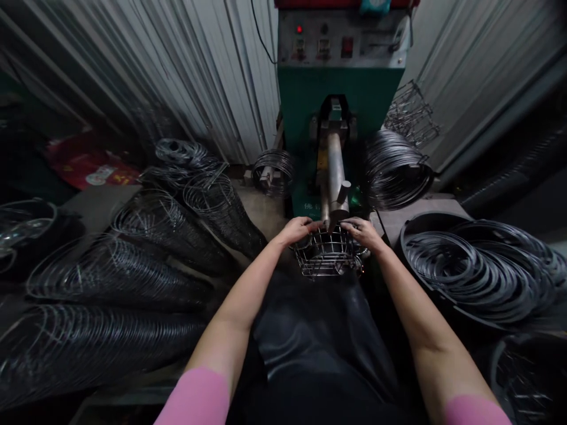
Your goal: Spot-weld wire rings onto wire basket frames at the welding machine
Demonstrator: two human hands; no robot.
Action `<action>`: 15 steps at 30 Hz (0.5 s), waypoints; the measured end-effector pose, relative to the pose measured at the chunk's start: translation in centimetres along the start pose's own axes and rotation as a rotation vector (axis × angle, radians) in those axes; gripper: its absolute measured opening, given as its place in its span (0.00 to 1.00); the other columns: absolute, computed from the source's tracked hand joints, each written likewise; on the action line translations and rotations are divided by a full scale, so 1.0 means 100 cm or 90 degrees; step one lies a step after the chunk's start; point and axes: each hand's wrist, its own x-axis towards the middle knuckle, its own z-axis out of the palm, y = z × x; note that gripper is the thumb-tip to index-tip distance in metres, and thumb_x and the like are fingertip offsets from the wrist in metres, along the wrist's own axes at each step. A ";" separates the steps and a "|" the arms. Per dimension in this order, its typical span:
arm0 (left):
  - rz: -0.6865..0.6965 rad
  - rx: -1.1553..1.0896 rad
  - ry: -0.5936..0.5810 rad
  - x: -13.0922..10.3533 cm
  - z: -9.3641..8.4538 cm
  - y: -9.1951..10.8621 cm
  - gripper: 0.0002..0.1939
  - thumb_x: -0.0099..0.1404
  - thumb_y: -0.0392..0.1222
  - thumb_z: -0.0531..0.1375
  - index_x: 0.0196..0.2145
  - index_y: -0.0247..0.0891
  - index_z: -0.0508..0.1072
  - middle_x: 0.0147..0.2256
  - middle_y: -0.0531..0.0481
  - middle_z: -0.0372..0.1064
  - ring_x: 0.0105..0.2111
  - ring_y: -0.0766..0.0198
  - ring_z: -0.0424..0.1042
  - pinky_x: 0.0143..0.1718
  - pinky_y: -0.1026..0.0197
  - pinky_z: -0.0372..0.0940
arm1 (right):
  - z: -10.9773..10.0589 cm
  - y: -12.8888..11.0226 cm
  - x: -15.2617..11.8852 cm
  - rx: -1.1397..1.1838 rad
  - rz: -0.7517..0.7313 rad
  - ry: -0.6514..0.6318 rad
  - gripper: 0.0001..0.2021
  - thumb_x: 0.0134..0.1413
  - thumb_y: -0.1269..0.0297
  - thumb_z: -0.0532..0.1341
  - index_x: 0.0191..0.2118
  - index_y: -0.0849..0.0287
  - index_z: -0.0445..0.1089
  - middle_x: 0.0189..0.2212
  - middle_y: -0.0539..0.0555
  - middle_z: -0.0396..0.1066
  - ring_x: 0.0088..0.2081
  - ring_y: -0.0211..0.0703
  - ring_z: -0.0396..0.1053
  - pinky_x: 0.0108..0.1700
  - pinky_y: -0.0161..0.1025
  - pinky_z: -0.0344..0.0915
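Note:
A round wire basket (326,251) made of bright metal rods sits between my two hands, under the tip of a green spot welding machine (339,88). My left hand (297,230) grips its upper rim on the left, fingers curled at the wire. On the opposite side my right hand (362,231) pinches the same rim. The machine's thick metal electrode arm (335,168) comes down between the hands and its end is at the basket's rim; whether it touches cannot be made out. Part of the rim is hidden behind my fingers.
Long stacks of wire frames (128,271) lie to the left. A bundle of wire rings (396,171) hangs right of the machine, a smaller bundle (272,171) left. A black tub (405,236) with wire rings stands at right. A black apron (319,330) covers my lap.

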 end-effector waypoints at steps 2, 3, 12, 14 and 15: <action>0.004 0.027 -0.021 0.006 0.002 -0.003 0.27 0.55 0.65 0.53 0.26 0.35 0.71 0.20 0.55 0.61 0.23 0.67 0.61 0.25 0.65 0.55 | 0.003 0.006 0.017 0.006 0.045 -0.115 0.19 0.46 0.48 0.58 0.28 0.61 0.74 0.27 0.53 0.72 0.32 0.45 0.69 0.35 0.37 0.64; 0.010 0.043 -0.022 0.008 0.004 -0.004 0.27 0.55 0.65 0.54 0.26 0.36 0.71 0.20 0.55 0.61 0.23 0.67 0.61 0.25 0.65 0.55 | 0.006 0.010 0.022 0.009 0.061 -0.143 0.20 0.45 0.47 0.58 0.27 0.61 0.73 0.25 0.52 0.71 0.30 0.44 0.68 0.32 0.36 0.63; 0.024 0.123 0.179 0.015 -0.016 -0.021 0.17 0.65 0.50 0.50 0.44 0.40 0.71 0.47 0.45 0.67 0.50 0.57 0.63 0.50 0.54 0.58 | 0.013 0.024 0.044 -0.014 0.053 -0.080 0.19 0.42 0.50 0.56 0.23 0.63 0.69 0.21 0.52 0.67 0.26 0.41 0.63 0.27 0.35 0.58; 0.066 0.051 0.112 -0.006 -0.025 -0.041 0.16 0.64 0.47 0.53 0.46 0.38 0.70 0.47 0.45 0.68 0.49 0.59 0.64 0.51 0.56 0.58 | 0.005 0.025 0.045 -0.011 0.054 -0.107 0.20 0.41 0.48 0.56 0.23 0.63 0.69 0.20 0.52 0.66 0.25 0.40 0.62 0.26 0.34 0.57; 0.075 0.010 0.052 -0.018 -0.026 -0.050 0.16 0.62 0.46 0.55 0.46 0.37 0.71 0.45 0.46 0.70 0.47 0.60 0.66 0.50 0.57 0.59 | 0.002 0.025 0.045 -0.008 0.058 -0.113 0.21 0.41 0.47 0.56 0.24 0.64 0.69 0.20 0.52 0.66 0.25 0.40 0.62 0.26 0.34 0.57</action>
